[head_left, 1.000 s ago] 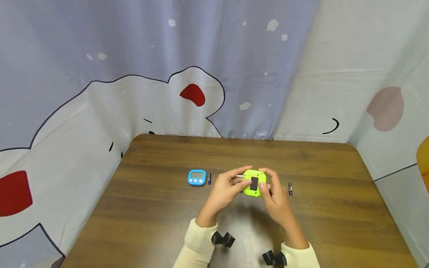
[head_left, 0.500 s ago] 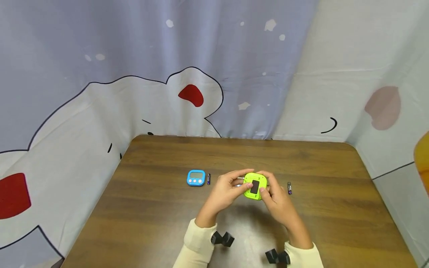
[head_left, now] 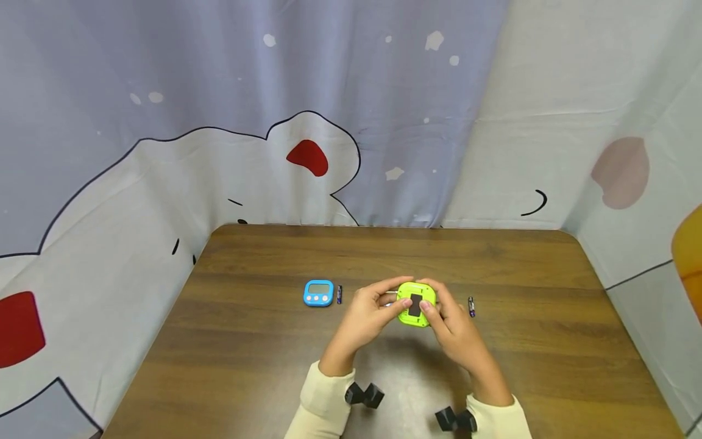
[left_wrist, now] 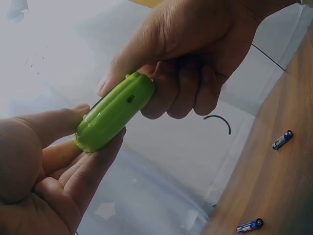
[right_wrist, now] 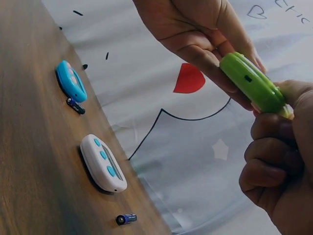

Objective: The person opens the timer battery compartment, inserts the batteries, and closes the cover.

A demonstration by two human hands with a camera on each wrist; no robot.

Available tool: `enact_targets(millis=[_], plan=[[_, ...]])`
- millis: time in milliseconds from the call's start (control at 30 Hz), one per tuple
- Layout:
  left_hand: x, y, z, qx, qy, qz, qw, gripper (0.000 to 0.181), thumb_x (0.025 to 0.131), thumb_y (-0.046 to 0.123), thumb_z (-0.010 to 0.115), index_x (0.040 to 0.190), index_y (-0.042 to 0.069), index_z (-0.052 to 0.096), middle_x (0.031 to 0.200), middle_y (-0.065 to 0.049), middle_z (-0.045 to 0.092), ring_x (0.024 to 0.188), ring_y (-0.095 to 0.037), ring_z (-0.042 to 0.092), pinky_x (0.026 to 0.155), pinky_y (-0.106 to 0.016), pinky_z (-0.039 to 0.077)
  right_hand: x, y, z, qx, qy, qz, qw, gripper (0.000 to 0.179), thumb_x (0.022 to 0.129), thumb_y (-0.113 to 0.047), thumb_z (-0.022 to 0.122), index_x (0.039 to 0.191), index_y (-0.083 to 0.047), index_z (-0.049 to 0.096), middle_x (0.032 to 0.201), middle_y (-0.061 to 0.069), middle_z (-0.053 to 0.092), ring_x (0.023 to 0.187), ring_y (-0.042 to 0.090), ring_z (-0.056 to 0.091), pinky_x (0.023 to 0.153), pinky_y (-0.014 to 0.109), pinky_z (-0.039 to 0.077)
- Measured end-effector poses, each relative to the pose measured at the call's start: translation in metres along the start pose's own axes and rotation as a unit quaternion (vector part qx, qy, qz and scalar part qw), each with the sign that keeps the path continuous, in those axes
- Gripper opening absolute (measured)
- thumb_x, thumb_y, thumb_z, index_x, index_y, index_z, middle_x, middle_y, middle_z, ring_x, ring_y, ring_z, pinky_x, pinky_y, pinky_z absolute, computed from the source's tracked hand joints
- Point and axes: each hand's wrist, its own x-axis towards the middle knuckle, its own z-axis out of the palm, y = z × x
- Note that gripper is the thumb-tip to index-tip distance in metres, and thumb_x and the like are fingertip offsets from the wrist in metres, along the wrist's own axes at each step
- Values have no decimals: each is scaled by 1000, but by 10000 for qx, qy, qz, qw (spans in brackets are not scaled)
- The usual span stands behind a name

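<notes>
A lime-green digital timer (head_left: 406, 317) is held above the table, its back with a dark rectangular panel (head_left: 415, 305) facing up. My left hand (head_left: 366, 314) pinches its left side, thumb on the back and fingers beneath. On the other side my right hand (head_left: 454, 320) grips it, its thumb at the dark panel's right edge. The left wrist view shows the green timer (left_wrist: 115, 113) edge-on between both hands. A white timer (right_wrist: 101, 164) with blue buttons lies on the table in the right wrist view; in the head view my left hand mostly hides it.
A blue timer (head_left: 319, 293) lies on the wooden table (head_left: 247, 341) to the left, with a small battery (head_left: 339, 294) beside it. Another battery (head_left: 471, 306) lies right of my hands. Near the white timer is a further battery (right_wrist: 126, 219). Printed curtains (head_left: 411, 122) stand behind the table.
My right thumb has shifted on the timer's back, first toward me, then inward to the dark panel. Both hands keep their hold. The head view has shifted slightly.
</notes>
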Motion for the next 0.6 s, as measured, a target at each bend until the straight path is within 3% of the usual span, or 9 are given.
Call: enact_targets(millis=[300,600], plan=[[1,-2,2,6,93,-154,9998,39,91,8,69,130,10,63,119,-10,66,102,-20,68,73,-30,57,0,-5,-4,15,-255,101,9996,39,101,0,46,138,-10,41,88,2,64,69,11,60,59,29,50],[1,-4,2,-230,-117,70,9996,38,92,17,69,130,14,63,117,-9,67,104,-30,67,72,-29,57,-2,-6,-7,59,-301,230,9993,35,102,-3,45,136,-13,43,85,0,66,68,10,62,59,30,52]])
